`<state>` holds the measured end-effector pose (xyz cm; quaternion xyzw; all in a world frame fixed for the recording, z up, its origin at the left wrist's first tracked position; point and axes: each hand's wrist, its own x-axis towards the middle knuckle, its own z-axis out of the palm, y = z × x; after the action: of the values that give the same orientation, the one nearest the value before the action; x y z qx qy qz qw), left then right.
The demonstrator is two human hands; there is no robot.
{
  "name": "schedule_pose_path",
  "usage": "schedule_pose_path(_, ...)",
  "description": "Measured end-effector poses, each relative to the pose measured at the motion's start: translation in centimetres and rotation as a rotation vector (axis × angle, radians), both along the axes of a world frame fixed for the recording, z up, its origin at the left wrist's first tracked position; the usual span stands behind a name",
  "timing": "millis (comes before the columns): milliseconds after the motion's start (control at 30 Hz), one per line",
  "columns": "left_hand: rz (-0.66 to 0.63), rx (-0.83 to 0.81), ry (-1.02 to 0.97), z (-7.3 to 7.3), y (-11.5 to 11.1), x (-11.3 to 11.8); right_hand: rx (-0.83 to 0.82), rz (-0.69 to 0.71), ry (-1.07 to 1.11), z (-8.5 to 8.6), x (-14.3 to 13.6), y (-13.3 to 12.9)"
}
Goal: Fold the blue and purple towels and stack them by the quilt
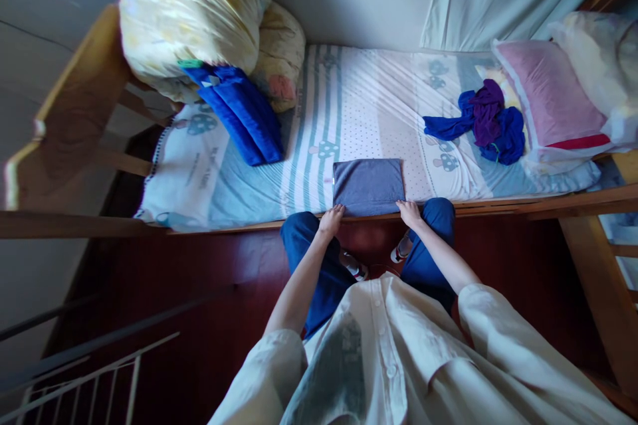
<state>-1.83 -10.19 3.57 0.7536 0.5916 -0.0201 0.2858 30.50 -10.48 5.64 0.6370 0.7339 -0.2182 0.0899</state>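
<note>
- 1 folded blue bundle (239,116), ahead-left of the hands; layers uncountable.
- 1 left hand (331,219), curled at the gray cloth's near-left corner.
- 1 gray cloth (369,184), just ahead between both hands, equally near; long axis left-right.
- 1 right hand (409,214), fingers at its near-right corner; I cannot tell whether either hand pinches.
- 1 purple cloth (487,109), ahead-right.

Grey lettering is running across the bed sheet (359,113), well out to the left of the left hand (331,218), but the letters are blurring too much to be read. A small pale label (332,180) is showing at the left edge of the grey cloth (369,184), just beyond that hand. Farther beyond it, a whitish tag (211,82) is lying on the blue folded cloth (244,119). Neither is giving legible words.
</note>
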Motion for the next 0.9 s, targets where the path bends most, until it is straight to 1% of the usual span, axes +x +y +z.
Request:
schedule_pose_path(67,0.069,-0.021,-0.024,0.4,0.4,-0.2,-0.024,-0.109,0.049,0.1,0.5,0.5)
schedule_pose_path(133,0.171,-0.031,-0.071,0.7,0.9,-0.4,-0.015,-0.206,0.134,0.1,1.0,1.0)
schedule_pose_path(267,0.383,-0.032,-0.141,1.2,1.8,-0.5,0.038,-0.344,0.320,-0.5,1.4,2.0)
schedule_pose_path(367,0.496,-0.059,-0.157,1.5,2.3,-0.4,0.061,-0.445,0.395,-0.9,1.4,2.6)
schedule_pose_path(500,0.581,-0.070,-0.168,1.7,2.8,-0.3,0.082,-0.534,0.440,-1.3,1.5,3.2)
schedule_pose_path(633,0.651,-0.088,-0.120,1.5,3.1,-0.4,0.082,-0.586,0.385,-1.7,1.8,3.5)
schedule_pose_path(900,0.699,-0.132,-0.079,0.0,3.0,-0.2,-0.022,-0.620,0.195,-2.4,1.6,3.4)
